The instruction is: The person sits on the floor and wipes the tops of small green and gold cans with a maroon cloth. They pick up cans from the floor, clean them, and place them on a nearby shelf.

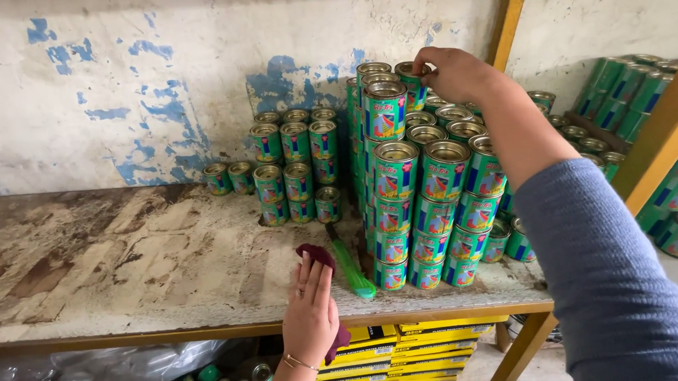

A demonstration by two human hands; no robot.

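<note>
Hands at work on a worn, paint-flecked shelf [121,261] stacked with small green tins: the right hand [454,73] reaches up to one o'clock and pinches the rim of a top tin [411,82], fingers closed narrowly on it at the crown of the tall stack [415,201]. That tin stands upright, long axis vertical, directly beneath the right hand's fingertips, and well apart from the left hand, so the right arm is plainly the nearer one. The left hand [310,312] lies low at six o'clock near the shelf's front edge, fingers extended flat over a dark red cloth [317,255] pressed to the surface; part of the cloth also shows below the palm. Just beside it, toward three o'clock, a green-handled brush [351,268] lies pointing away from the front edge. A shorter stack of tins [297,165] stands against the peeling wall at twelve o'clock, and yellow boxes [402,357] sit below the shelf.
</note>
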